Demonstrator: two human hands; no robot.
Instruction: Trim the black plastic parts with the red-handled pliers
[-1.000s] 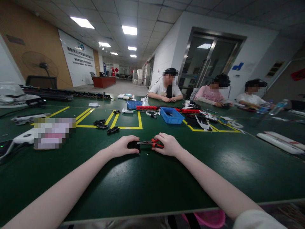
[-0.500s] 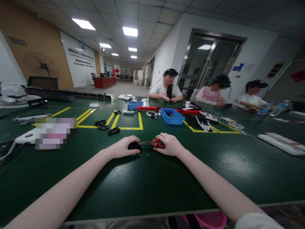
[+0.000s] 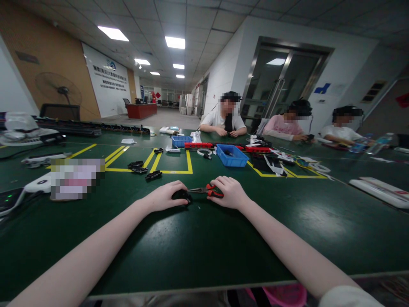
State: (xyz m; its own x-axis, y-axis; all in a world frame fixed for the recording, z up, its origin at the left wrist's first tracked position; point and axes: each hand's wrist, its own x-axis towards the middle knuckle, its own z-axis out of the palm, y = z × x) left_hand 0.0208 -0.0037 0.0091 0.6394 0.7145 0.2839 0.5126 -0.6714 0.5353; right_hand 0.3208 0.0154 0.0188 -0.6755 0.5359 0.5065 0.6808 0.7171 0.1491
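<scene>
Head view: left hand [image 3: 169,197] clasps a black part [image 3: 181,195], right hand [image 3: 231,194] grips red-handled pliers [image 3: 202,190], mid-frame.
Left thumb and fingers curl round the part at frame centre; right fingers wrap the handles, the tip at the part's edge. Black pieces [image 3: 154,175] lie up and left on the green table [image 3: 198,247], a blue tray [image 3: 234,161] up and right; people [image 3: 283,125] sit toward upper right.

Ceiling lts [image 3: 175,42] on, red desk [image 3: 142,111] at rear, dbl glass drs [image 3: 283,83]

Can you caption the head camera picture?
Left grip on a black part, right grip on red-handled pliers, at a green table.
</scene>
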